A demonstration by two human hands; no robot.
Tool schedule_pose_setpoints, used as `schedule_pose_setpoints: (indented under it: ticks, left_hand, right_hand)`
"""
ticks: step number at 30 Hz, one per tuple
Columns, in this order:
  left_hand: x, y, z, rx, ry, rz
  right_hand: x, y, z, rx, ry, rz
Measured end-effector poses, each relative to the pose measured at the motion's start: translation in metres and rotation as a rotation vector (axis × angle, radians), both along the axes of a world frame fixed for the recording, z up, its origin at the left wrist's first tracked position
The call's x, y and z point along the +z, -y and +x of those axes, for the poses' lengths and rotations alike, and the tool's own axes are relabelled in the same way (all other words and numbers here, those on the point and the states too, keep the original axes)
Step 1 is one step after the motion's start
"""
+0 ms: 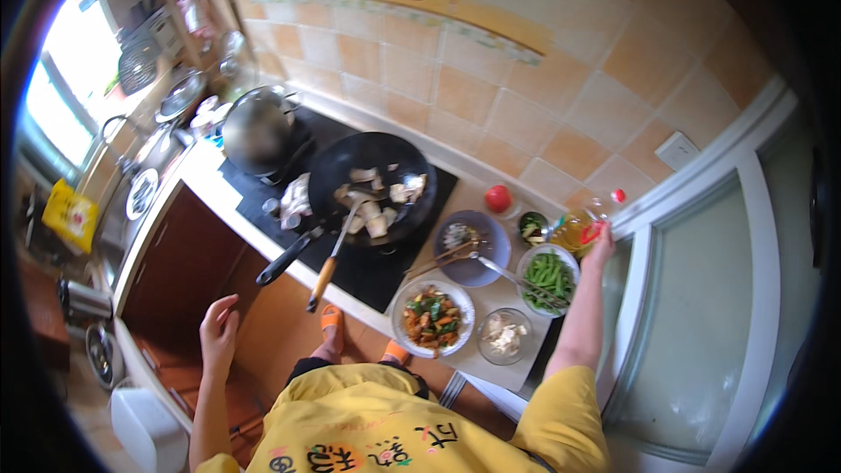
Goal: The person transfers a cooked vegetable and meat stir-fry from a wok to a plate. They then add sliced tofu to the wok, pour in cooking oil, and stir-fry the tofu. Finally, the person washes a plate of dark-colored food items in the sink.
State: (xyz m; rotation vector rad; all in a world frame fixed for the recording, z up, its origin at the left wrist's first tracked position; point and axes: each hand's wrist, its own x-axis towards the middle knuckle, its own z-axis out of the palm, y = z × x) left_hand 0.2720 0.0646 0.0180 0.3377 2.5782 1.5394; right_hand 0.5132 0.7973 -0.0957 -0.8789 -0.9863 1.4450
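Observation:
My right hand point(599, 248) is closed on the red handle of a clear plastic bottle of yellow oil point(573, 230) at the counter's right end. My left hand point(220, 328) hangs empty, fingers loosely apart, left of the wok. In the black wok point(414, 151) on the hob lie pale pieces of food point(376, 220) and a spatula, whose wooden handle point(322, 284) sticks out over the rim towards me. Near the bottle stand a plate of green peppers point(548, 276), a small bowl of chopped food point(533, 228) and a purple-grey bowl point(489, 226) with chopsticks and a metal utensil across it.
A dish of cooked vegetables point(431, 318) and a glass bowl of pale pieces point(504, 336) sit at the counter's front. Behind stands a red tomato-like fruit point(499, 198). A second pan point(256, 131) is left of the wok. A white-framed glass door point(690, 315) borders the right side.

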Motion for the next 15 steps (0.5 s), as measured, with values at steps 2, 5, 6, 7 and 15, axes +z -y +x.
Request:
schedule_pose_setpoints:
  ticks: [2, 5, 6, 7, 15]
  left_hand:
    - [0.002, -0.006, -0.003, -0.004, 0.002, -0.022]
    - [-0.008, -0.016, -0.008, -0.037, -0.020, 0.017]
    - [-0.013, -0.021, -0.011, -0.047, -0.029, 0.038]
    - [-0.013, -0.026, -0.013, -0.059, -0.037, 0.060]
    - [-0.043, -0.033, -0.056, 0.002, -0.035, 0.079]
  right_hand:
    - [-0.011, 0.001, 0.004, -0.005, 0.022, 0.014]
    - [-0.023, -0.002, 0.005, 0.015, 0.055, 0.040]
    - [-0.022, -0.001, 0.005, 0.008, 0.058, 0.018]
    - [-0.019, 0.002, 0.005, -0.002, 0.063, -0.002]
    - [0.087, 0.273, -0.090, 0.431, 0.449, 0.535]
